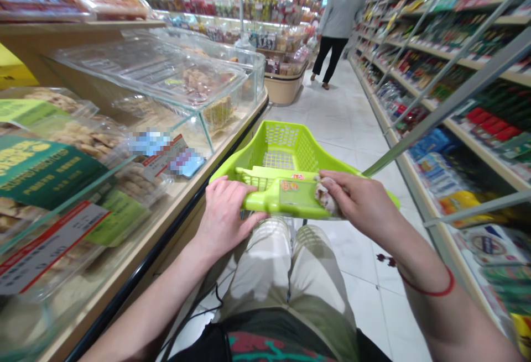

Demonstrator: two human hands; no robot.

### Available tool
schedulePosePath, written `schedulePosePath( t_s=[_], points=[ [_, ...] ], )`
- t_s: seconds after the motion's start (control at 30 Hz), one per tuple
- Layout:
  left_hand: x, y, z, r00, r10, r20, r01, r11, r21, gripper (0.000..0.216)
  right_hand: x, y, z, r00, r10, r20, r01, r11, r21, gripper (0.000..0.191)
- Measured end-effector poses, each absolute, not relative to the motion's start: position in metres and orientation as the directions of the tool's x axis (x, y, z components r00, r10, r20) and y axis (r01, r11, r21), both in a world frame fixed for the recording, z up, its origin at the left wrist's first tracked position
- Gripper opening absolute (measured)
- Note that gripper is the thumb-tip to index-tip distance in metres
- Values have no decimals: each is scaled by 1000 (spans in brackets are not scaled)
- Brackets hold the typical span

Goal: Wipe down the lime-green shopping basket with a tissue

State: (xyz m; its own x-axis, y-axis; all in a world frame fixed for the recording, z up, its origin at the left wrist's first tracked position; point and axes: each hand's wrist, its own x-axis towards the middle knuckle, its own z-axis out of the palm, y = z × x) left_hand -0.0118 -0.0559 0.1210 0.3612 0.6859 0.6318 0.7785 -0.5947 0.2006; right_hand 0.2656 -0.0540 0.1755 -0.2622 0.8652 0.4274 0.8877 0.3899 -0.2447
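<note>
Trolley (321, 157), one, bright green, perforated basket: on the aisle floor (363, 116), directly before the person, between worktop and shelves.
Handle (271, 200), green, sticker-marked: at the trolley's near end.
Left hand (224, 210): grip loosely closed about the handle's left end.
Right hand (359, 193): grip closed on a crumpled pale piece (326, 196), material unclear, against the handle's right part.
Worktop (194, 188), wood-edged: left side, bearing clear food packs (89, 135).
Shelves (489, 177), stocked: right side.
</note>
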Motion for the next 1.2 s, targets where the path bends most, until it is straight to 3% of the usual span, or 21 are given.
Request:
schedulePosePath(
  t_s=[0.1, 0.33, 0.63, 0.77, 0.9, 1.07, 1.2],
  points=[
    [-12, -55, 120, 368, 672, 642, 780, -599, 181, 37, 266, -50, 176, -264, 878, 400, 874, 393, -285, 33],
    [-12, -56, 121, 355, 692, 628, 789, -582, 196, 37, 272, -82, 160, -294, 789, 540, 831, 490, -263, 33],
    [-12, -55, 120, 355, 688, 633, 779, -592, 207, 34, 272, -131, 148, -405, 688, 602, 809, 577, -116, 60],
    [-13, -55, 120, 361, 678, 641, 778, -597, 193, 34, 273, -120, 150, -406, 697, 591, 808, 576, -125, 47],
    [-13, -56, 120, 370, 663, 650, 783, -600, 167, 36, 273, -86, 163, -368, 759, 537, 812, 543, -211, 32],
    [-11, -56, 120, 367, 659, 657, 782, -601, 166, 37, 266, -52, 172, -315, 839, 444, 840, 464, -280, 29],
    [-11, -54, 120, 362, 657, 661, 782, -600, 167, 38, 261, -56, 166, -310, 814, 491, 847, 471, -246, 29]
  ],
)
